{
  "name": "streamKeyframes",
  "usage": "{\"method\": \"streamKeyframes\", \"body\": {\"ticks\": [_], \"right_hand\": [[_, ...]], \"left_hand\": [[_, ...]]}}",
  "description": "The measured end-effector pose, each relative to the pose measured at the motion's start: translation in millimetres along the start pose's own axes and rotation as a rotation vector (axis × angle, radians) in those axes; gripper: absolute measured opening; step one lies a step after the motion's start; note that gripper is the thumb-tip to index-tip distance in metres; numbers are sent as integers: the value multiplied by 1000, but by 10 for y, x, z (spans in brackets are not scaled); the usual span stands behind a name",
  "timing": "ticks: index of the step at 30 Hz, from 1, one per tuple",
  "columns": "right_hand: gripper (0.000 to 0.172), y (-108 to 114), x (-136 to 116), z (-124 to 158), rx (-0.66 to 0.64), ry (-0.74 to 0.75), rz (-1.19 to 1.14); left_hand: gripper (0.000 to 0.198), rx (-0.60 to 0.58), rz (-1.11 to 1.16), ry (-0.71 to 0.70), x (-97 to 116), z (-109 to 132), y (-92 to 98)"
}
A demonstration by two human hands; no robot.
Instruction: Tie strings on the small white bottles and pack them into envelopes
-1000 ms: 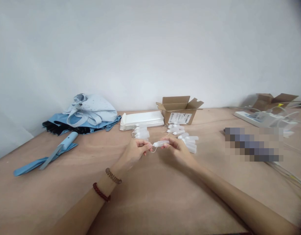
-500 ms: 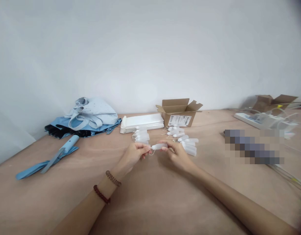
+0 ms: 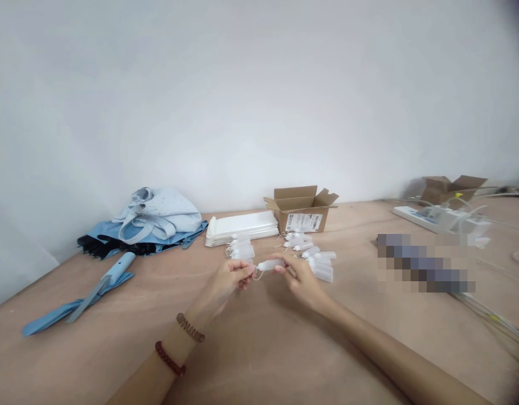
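Vial, slim white plastic, looped string

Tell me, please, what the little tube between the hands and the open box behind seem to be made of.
Little tube: likely plastic, translucent white, smooth, with a string loop. Open box: cardboard by its look, matte brown, creased flaps, white label.

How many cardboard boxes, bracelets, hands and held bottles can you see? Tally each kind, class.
Cardboard boxes: 2
Bracelets: 2
Hands: 2
Held bottle: 1
Total: 7
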State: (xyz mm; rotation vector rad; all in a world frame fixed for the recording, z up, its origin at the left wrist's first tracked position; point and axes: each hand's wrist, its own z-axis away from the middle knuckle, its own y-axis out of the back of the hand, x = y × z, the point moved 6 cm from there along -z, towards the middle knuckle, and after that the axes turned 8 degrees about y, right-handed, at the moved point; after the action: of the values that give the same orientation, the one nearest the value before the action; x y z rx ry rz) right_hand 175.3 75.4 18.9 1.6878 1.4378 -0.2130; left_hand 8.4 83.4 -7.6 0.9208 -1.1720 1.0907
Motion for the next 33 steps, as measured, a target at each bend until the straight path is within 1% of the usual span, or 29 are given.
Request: {"method": "streamKeyframes", "body": {"ticks": [4, 7, 9, 12, 13, 15, 18, 20, 23, 26, 30, 33], "right_hand": [[25, -97, -22, 51, -6, 93, 100], [28, -177, -44, 66, -38, 129, 164], [30, -217, -63, 57, -106, 147, 253], [31, -218, -70, 26, -232, 209, 474], [32, -190, -56, 11, -250, 234, 542], [33, -87, 16, -26, -238, 242, 637], [34, 102, 197, -73, -213, 160, 763], [36, 195, 296, -87, -233, 118, 833], [37, 289, 387, -93, -273, 72, 900], [37, 361, 423, -99, -273, 47, 926], [36, 432, 444, -116, -277, 15, 941], [32, 485, 472, -131, -287, -21, 913]], "left_hand": [[29, 38, -28, 3, -17, 20, 39], [30, 41, -27, 24, 2, 16, 86], [30, 39, -51, 40, 22, -5, 133], [31, 76, -105, 22, 72, -51, 261], [32, 105, -117, 5, 91, -66, 323], [30, 189, -130, -20, 111, -89, 468], [29, 299, -158, -24, 86, -107, 662], [29, 325, -183, -16, 37, -123, 734], [31, 332, -206, -3, -56, -161, 781], [34, 333, -252, 12, -128, -201, 794], [36, 335, -315, 20, -134, -213, 793], [38, 345, -320, 22, -107, -196, 790]]}}
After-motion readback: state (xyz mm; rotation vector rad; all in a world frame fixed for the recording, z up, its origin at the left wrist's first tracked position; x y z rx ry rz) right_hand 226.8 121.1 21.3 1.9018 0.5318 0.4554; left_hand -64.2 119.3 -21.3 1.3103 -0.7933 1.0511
